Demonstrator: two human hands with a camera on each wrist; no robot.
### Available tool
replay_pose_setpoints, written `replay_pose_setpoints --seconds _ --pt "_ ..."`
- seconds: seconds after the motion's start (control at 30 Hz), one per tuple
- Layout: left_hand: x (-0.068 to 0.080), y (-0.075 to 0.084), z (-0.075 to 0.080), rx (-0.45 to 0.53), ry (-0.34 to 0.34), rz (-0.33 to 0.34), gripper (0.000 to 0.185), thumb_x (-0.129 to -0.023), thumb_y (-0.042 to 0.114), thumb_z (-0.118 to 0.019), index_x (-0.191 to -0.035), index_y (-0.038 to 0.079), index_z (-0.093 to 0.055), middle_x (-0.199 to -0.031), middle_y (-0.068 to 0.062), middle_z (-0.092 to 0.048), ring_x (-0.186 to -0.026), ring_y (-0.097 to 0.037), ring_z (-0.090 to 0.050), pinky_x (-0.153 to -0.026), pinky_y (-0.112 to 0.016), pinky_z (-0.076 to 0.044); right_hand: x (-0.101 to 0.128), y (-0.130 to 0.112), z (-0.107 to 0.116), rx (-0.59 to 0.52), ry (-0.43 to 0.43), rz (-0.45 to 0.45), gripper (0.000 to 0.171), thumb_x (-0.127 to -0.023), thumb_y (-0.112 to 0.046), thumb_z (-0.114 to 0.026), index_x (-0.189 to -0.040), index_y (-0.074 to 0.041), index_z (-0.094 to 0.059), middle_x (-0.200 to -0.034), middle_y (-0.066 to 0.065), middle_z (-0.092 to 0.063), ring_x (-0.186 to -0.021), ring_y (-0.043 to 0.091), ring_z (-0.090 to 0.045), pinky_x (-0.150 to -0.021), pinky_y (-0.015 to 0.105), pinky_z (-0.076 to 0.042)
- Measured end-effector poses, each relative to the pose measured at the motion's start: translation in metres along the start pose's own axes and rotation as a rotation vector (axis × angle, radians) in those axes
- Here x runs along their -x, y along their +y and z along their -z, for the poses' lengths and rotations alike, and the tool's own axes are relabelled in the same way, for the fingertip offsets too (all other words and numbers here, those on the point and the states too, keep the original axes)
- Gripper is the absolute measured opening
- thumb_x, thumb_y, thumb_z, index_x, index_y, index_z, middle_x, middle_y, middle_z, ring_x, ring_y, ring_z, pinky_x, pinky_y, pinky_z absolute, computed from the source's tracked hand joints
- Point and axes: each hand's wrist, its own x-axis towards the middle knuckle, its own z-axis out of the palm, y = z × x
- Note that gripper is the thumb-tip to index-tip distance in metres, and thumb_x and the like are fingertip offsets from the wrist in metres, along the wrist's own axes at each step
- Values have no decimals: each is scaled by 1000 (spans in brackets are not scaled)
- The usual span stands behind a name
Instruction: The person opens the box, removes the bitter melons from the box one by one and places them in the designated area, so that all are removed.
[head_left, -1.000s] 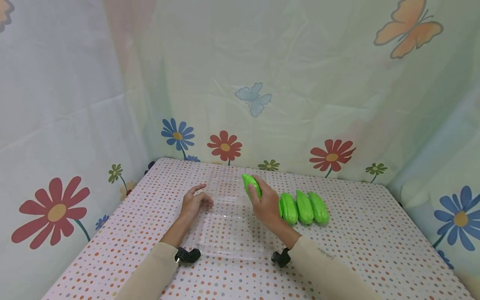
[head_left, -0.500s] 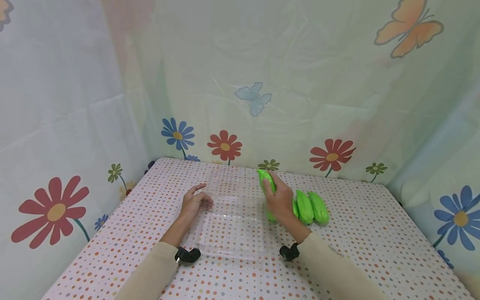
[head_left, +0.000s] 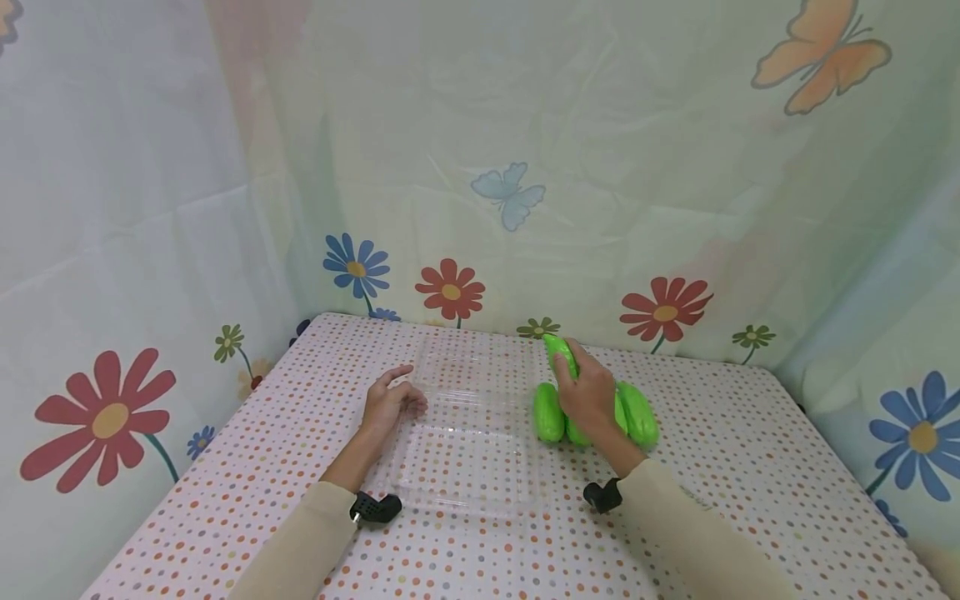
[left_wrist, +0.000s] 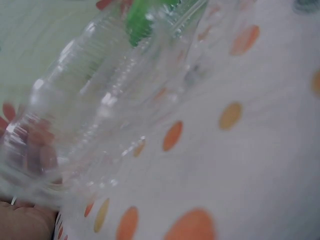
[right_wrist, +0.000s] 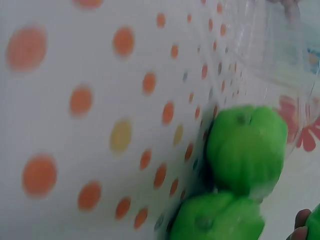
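Right hand [head_left: 588, 392] grips a green toy vegetable [head_left: 559, 354], fingers curled round it, thumb on its near side; held tilted, far tip up, above the row of green toy vegetables [head_left: 549, 412] lying side by side on the counter [head_left: 750, 467]. Three of the row show in the head view: one left of the hand, one mostly hidden under it, one [head_left: 639, 414] to its right. Cannot tell whether the held one touches the row. Right wrist view shows two of the lying ones [right_wrist: 247, 147] close up, touching each other, with a fingertip at the lower right corner.

Left hand [head_left: 390, 404] rests on the counter at the left edge of a clear plastic tray [head_left: 472, 450], fingers loosely curled and relaxed, holding nothing; fingertips just beside or touching the tray rim, cannot tell which. Left wrist view shows the tray's ribbed clear wall [left_wrist: 100, 110], blurred. The tray lies flat between the two hands, the green row just beside its right edge.

Counter has a polka-dot cloth; flower and butterfly curtains [head_left: 525, 167] hang behind
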Motion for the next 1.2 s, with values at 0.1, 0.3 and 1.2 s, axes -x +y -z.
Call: replay_pose_setpoints --seconds 0.1,0.3,1.2 --pt "0 0 -1 -1 5 -9 52 -95 -2 -51 -147 -1 -43 -74 -6 -70 -65 -17 -67 -65 -30 -59 -4 10 6 49 6 -12 46 -104 -33 -49 -139 -7 -61 -93 19 -70 -75 31 -59 -69 47 -48" --pt "2 -1 0 4 8 -6 53 -94 -2 -51 -147 -1 -43 -74 -6 -69 -64 -17 -66 -64 -29 -58 -8 32 18 135 20 -49 47 -104 -33 -46 -139 -5 -59 -95 22 -70 -72 34 -57 -68 50 -47" --pt "1 -1 0 -14 4 -5 55 -93 -1 -52 -147 -1 -42 -74 -5 -69 -64 -17 -67 -65 -30 -59 -15 78 69 222 95 -332 54 -105 -40 -41 -148 -8 -52 -88 18 -58 -74 33 -49 -67 41 -34"
